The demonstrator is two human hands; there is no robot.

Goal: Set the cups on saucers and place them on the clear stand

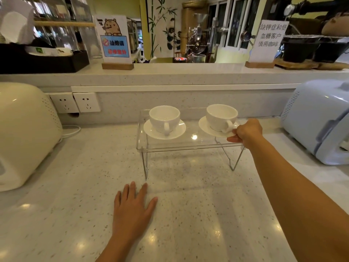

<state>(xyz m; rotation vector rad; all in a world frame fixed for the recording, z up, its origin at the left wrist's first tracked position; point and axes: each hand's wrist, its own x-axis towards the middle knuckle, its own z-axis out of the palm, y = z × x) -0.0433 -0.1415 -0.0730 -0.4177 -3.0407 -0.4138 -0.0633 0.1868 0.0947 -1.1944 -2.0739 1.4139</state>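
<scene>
A clear stand [188,143] on thin wire legs sits on the speckled counter. On its left half a white cup [164,118] rests upright on a white saucer [179,129], handle facing me. On the right half a second white cup [220,116] stands on its saucer [204,125]. My right hand [247,132] pinches the front right rim of that saucer, beside the cup's handle. My left hand [133,207] lies flat on the counter in front of the stand, fingers spread, holding nothing.
A cream appliance [24,133] stands at the left and a pale blue appliance [321,120] at the right. Wall sockets [75,102] sit behind on the left. A raised ledge [170,72] carries two signs, a black tray and dark pots.
</scene>
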